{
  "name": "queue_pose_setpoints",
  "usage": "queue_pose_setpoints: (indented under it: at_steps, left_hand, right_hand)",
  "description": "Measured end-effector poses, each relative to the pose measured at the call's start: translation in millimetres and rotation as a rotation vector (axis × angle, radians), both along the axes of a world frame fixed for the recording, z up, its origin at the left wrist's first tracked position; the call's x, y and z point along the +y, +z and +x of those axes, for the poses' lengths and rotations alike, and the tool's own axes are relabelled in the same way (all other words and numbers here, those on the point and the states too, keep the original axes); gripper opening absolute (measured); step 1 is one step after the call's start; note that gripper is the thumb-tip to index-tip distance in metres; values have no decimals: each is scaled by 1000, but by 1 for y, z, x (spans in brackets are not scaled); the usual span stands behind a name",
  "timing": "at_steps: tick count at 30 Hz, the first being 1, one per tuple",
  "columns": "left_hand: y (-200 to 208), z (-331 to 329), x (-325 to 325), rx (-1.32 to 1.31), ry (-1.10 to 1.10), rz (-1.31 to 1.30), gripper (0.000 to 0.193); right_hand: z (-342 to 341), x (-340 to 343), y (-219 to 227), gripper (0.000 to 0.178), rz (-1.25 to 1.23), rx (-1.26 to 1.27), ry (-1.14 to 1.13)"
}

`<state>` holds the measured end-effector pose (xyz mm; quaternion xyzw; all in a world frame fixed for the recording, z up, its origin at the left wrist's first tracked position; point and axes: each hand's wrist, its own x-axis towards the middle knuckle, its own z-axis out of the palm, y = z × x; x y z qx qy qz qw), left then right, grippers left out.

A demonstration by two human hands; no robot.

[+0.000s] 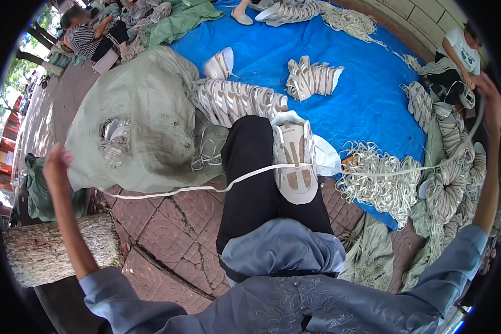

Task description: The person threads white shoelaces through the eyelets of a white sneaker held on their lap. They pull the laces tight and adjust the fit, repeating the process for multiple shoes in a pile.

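A white and beige shoe upper (295, 150) lies on my right thigh, its toe pointing toward me. A flat white shoelace (206, 188) passes through its lacing area and runs out to both sides. My left hand (58, 164), raised far out to the left and slightly blurred, is closed at that side's end of the lace. Out at the far right, my right hand (489, 103) grips the other length, which curves down from the fingers. The lace's left part sags across my dark trousers. A white piece (327, 156) shows beside the upper.
A blue tarp (367, 83) carries rows of shoe uppers (236, 100) and a pile of white laces (381, 178). A big grey-green sack (139, 111) stands at left, by a log (67, 247). More bundled uppers (448, 183) lie at right. Two people sit farther off.
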<state>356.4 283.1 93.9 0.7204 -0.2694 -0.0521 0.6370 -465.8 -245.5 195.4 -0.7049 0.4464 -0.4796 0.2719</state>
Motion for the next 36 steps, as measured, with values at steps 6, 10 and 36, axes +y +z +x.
queue_pose_setpoints:
  at_steps: [6, 10, 36]
  left_hand:
    - [-154, -313, -193, -120, -695, 192, 7]
    - [-188, -384, -225, -408, -696, 422, 4]
    - [-227, -423, -190, -323, -373, 438, 5]
  right_hand:
    - [226, 124, -237, 24, 690, 0, 763]
    - [298, 184, -280, 31, 818, 329, 833]
    - [312, 209, -289, 54, 1275, -120, 696]
